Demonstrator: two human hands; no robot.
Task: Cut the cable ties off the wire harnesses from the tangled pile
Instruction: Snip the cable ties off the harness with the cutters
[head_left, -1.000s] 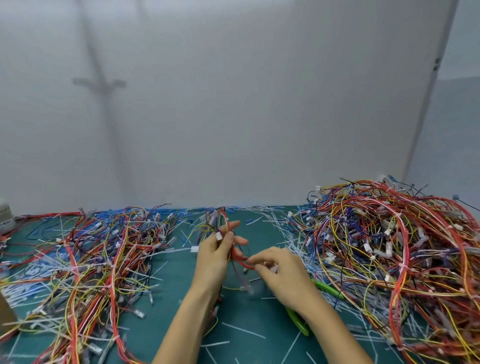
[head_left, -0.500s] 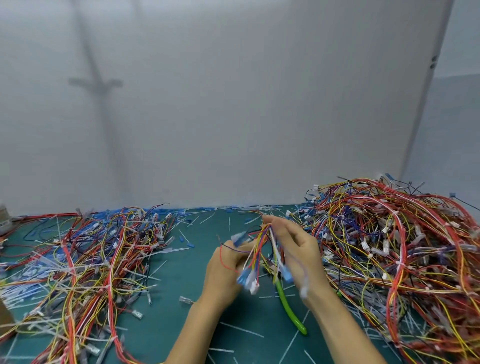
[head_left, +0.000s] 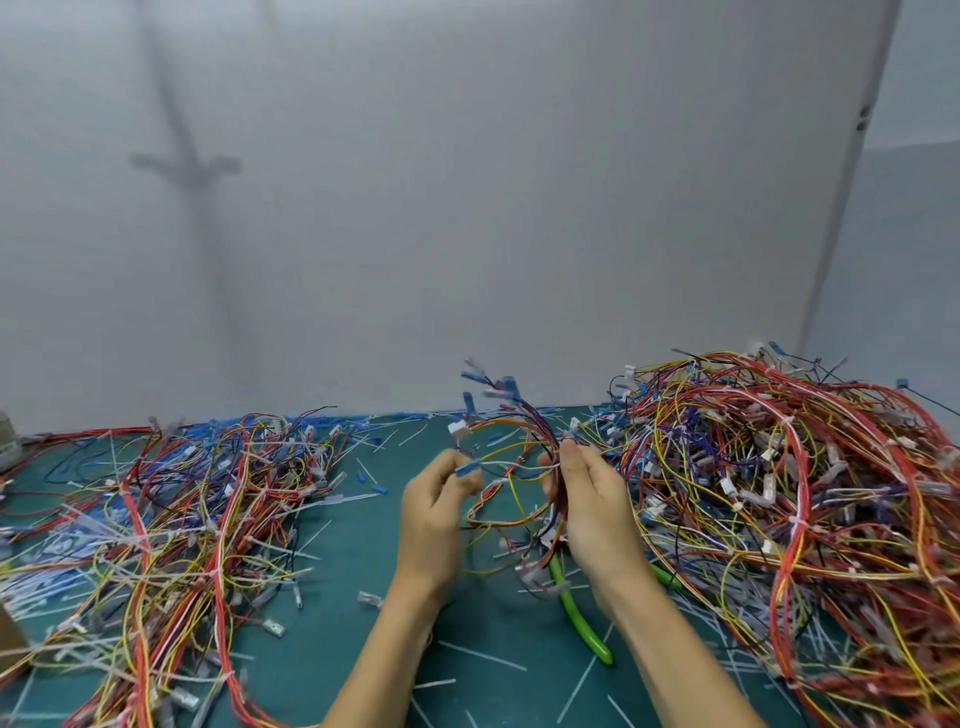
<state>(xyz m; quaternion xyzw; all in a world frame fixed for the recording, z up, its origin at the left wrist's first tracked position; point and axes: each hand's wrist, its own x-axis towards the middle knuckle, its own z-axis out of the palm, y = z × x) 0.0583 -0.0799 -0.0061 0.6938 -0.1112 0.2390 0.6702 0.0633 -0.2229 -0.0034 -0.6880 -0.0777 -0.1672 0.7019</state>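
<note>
While the right hand (head_left: 592, 512) clamps its fingers round the gathered stem of a wire harness (head_left: 519, 467), just right of centre frame, the left hand (head_left: 434, 519) sits beside it, thumb and fingertips pinching a blue-tipped lead of that same bundle. The harness is up off the green mat (head_left: 363, 545), held between the two hands. Its loose ends fan up toward the grey wall (head_left: 467, 208), blue and white connectors on the tips, and a loop of yellow and orange wire sags below. Those tips are blurred, so the detail is lost.

Under the right palm, green-handled cutters (head_left: 579, 618) poke out toward lower centre; whether the hand has hold of them or they lie on the mat, I cannot tell. Filling the right side of the frame, the tangled pile (head_left: 779, 493) heaps high, red, yellow and blue wire studded with white ties. Over on the left lies a flatter spread of wires (head_left: 182, 509). Cut tie scraps (head_left: 483, 657) litter the mat at lower centre.
</note>
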